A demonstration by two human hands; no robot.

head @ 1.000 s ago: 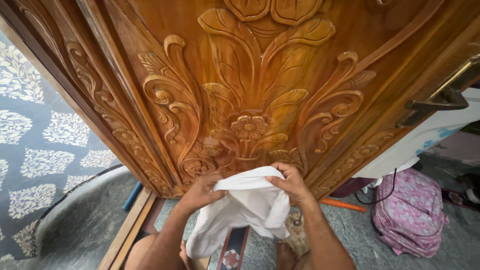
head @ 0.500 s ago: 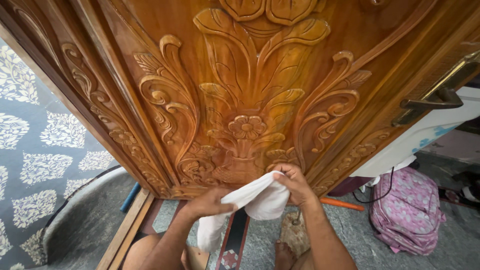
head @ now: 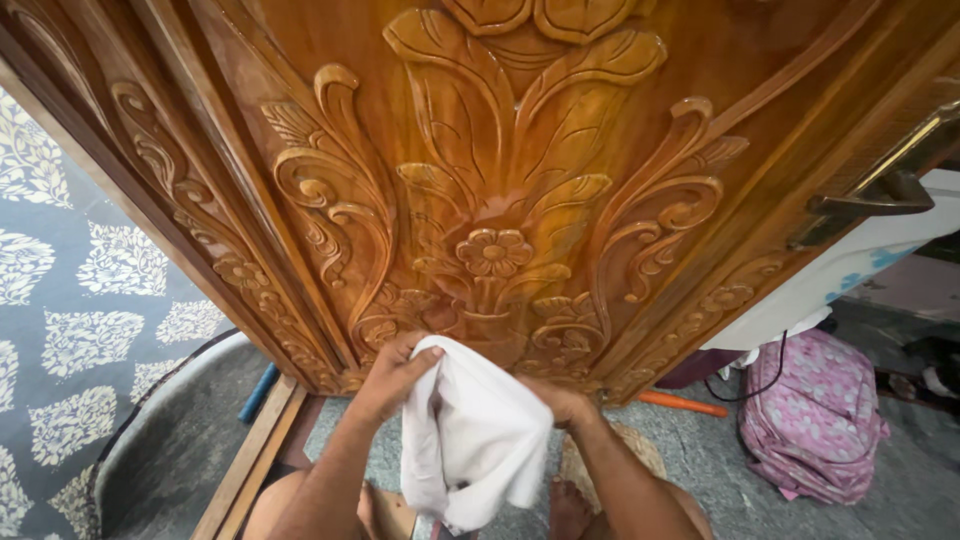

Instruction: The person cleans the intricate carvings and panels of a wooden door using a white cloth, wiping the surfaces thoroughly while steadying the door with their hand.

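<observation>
- You had a single view, from the camera worn on your head; no second view shared any of the scene.
- It looked forward and steeply down, straight at the carved wooden door (head: 500, 180), which filled most of the frame at close range.
- Your left hand (head: 392, 372) and right hand (head: 560, 402) entered from the bottom edge, near the lens.
- The grey floor (head: 700, 460) showed below, a patterned curtain (head: 60, 300) at the left edge, a pink bag (head: 810, 420) at the right.

Grey speckled stone floor (head: 700, 450) fills btm of frame. Pink patterned fabric backpack (head: 812, 415) lies lower right. Thin orange stick (head: 683, 404) just left of it.
</observation>
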